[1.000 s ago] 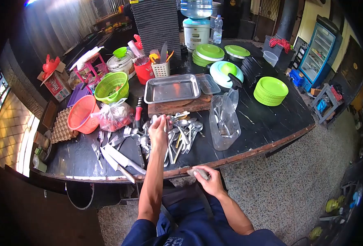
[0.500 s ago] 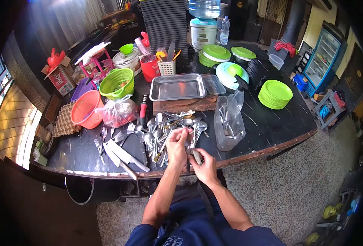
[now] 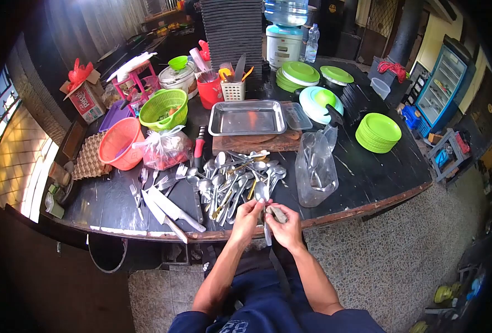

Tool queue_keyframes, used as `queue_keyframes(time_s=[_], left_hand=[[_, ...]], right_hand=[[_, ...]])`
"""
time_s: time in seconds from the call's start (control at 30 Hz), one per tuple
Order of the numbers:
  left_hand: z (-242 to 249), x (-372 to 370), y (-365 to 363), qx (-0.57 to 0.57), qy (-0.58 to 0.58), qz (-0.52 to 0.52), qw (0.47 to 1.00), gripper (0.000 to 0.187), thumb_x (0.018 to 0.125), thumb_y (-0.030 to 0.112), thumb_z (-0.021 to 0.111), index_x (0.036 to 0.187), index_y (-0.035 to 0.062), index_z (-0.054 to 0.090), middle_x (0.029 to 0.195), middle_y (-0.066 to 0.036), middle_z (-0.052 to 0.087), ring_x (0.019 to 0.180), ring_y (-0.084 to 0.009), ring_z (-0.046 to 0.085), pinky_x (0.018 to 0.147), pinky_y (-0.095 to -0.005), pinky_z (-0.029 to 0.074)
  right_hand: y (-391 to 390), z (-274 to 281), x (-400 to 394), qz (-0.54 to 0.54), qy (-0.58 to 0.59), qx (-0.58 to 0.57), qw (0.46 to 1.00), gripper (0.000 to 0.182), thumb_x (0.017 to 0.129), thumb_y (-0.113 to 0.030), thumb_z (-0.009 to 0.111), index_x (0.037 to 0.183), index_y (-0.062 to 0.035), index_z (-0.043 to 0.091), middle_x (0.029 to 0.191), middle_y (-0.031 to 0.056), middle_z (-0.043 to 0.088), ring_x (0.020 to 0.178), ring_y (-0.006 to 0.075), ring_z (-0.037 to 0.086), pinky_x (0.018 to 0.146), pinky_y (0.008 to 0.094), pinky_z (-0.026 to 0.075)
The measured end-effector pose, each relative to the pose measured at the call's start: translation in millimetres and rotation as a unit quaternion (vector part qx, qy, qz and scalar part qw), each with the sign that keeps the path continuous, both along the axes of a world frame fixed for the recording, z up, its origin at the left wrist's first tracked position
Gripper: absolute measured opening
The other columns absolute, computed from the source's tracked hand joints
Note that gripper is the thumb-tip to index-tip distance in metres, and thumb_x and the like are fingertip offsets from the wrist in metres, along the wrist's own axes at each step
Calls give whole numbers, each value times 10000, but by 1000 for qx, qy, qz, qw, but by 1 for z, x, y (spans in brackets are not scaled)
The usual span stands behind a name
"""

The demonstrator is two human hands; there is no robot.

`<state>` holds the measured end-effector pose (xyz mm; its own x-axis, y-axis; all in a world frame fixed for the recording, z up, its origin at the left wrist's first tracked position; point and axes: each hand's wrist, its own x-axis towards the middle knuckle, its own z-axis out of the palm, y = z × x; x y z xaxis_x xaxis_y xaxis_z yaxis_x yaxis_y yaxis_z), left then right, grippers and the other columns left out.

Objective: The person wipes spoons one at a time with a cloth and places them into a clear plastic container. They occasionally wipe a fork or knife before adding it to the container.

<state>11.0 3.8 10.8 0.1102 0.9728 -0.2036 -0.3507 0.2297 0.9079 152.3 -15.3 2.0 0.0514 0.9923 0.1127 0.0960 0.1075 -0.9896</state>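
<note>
Just above the table's front edge, my two hands meet around a metal spoon (image 3: pixel 261 191). Its bowl points away from me, and its handle sticks out below my fingers. My left hand (image 3: pixel 246 217) is closed, pinching the spoon near the neck. My right hand (image 3: pixel 288 227) is closed on a bunched greyish cloth (image 3: pixel 279 215) pressed against the spoon's handle. Right beyond my hands lies a loose heap of spoons (image 3: pixel 232 186). A clear plastic bag (image 3: pixel 317 172) with several spoons inside stands right of the heap.
Two large knives (image 3: pixel 171 208) and several forks (image 3: pixel 136 194) lie to the left. Behind the heap, a metal tray (image 3: pixel 247 119) rests on a wooden board (image 3: pixel 255 143). Green plates (image 3: pixel 378 132) are stacked at right; a red basket (image 3: pixel 122 145) stands at left.
Both hands have come closer together and the left has drawn back toward me. The spoon's bowl and handle now show clearly between them. The view has shifted slightly.
</note>
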Motion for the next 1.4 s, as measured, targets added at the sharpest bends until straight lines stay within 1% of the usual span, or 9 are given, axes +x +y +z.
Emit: queue_keyframes(time_s=[0.3,0.37,0.43,0.57,0.7,0.77,0.8,0.93,1.4], left_hand=[[-3,-5,16,13,-78,107,991,345,1096,287,558,1129,-42,656,813,-81,714,643,-175,661,665,-312,566],[4,-15,16,-23,-135,127,982,300,1102,321,542,1206,56,638,668,-15,567,478,-115,487,471,-279,424],[9,-29,18,11,-135,131,982,318,1113,349,515,971,74,586,622,1,504,411,-73,406,387,-252,327],[20,-25,8,-58,-116,86,988,182,1100,171,454,938,99,496,679,0,463,478,-74,349,437,-262,276],[31,-4,-5,-28,-111,-66,991,95,1072,114,461,1112,70,534,796,10,502,529,-50,352,467,-220,279],[57,21,-13,-36,-57,2,998,181,1083,87,437,1190,45,577,806,25,505,569,-46,411,475,-227,301],[55,17,-13,-19,-56,-26,998,163,1087,92,439,1163,41,574,799,23,505,557,-45,401,470,-229,296],[50,4,-20,-25,-56,-96,994,206,1101,123,440,1229,45,581,784,26,502,525,-36,322,467,-225,257],[51,-4,-8,-32,-23,-50,998,184,1086,128,463,1186,54,599,750,31,500,536,-41,375,459,-221,272]], right_hand=[[-32,5,-4,117,-131,-78,981,359,823,-217,829,1080,1,707,868,152,746,760,160,698,696,373,544],[-34,12,3,151,-145,-70,975,351,859,-231,826,1099,1,718,889,130,755,793,136,691,719,357,550],[-32,8,8,102,-78,-11,992,345,894,-237,810,1125,4,725,901,111,763,829,129,689,743,336,560],[-2,9,20,-123,-49,92,987,270,978,-125,703,1218,-1,708,1074,172,763,939,192,725,803,327,567],[11,64,20,-60,-241,357,900,444,839,67,657,1272,-17,708,1299,139,717,992,329,694,890,375,538],[14,57,21,30,-350,360,864,476,798,59,662,1260,-40,727,1298,98,724,1000,278,688,864,374,532],[21,43,23,14,-355,385,852,504,797,-138,723,1301,-109,728,1328,16,715,922,245,612,838,361,537],[35,38,39,-32,-415,420,806,417,860,-104,639,1255,-156,764,1337,-36,711,936,227,620,843,346,522],[15,38,14,37,-303,295,906,646,680,55,719,1308,-97,726,1380,37,687,869,271,600,810,361,541]])
